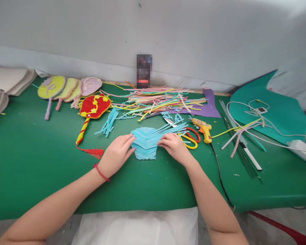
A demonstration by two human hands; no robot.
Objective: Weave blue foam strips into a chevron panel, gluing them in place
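A light-blue panel of pipe cleaners (145, 143), laid in a V-shaped pattern, lies flat on the green table. My left hand (118, 151) pinches its left edge between thumb and fingers. On the opposite side, my right hand (173, 145) has its fingers closed at the right edge. Loose blue pipe cleaner ends (174, 128) fan out from the panel just above that hand. Scissors (193, 143) with red and yellow handles lie beyond my right hand, partly under the blue strands. Cut blue pipe cleaners (109, 123) rest beyond my left hand.
Behind is a heap of coloured pipe cleaners (153, 102) and a phone (143, 71). A red fan (95, 106) and several pastel fans (52, 87) lie left. Rightward are a yellow glue gun (204, 129) with its cord, purple sheet (212, 103), teal sheet (283, 102) and white cable.
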